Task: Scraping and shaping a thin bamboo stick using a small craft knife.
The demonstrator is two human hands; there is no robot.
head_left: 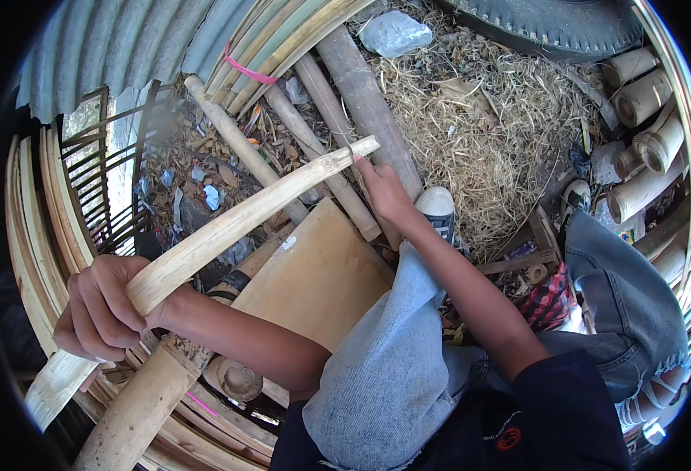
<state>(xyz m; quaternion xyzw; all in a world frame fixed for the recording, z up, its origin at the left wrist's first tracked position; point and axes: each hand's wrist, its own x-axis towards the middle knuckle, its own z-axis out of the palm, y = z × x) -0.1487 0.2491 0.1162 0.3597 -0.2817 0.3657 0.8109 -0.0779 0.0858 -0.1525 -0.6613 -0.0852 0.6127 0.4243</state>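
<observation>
A long, pale split bamboo strip [228, 210] runs slantwise across the view, from the lower left to the upper middle. My left hand [106, 302] is wrapped round its near part, and the strip's near end sticks out below the fist. At the far end, my right hand [383, 188] is closed at the strip's edge, with the thumb against it near a node. The right hand's other fingers are largely hidden. A thin dark line shows beside that thumb; I cannot make out what it is. Under the strip lies a tan board [314, 275], close to my left forearm.
Bamboo poles [369, 102] lie ahead on littered ground. Dry shavings [479, 141] are heaped near my shoe [436, 212]. A tire [550, 31] lies far right, near stacked bamboo [644, 98]. Strips tied with pink band [247, 72] lean by corrugated sheeting [118, 47]. A thick bamboo pole [141, 404] lies lower left.
</observation>
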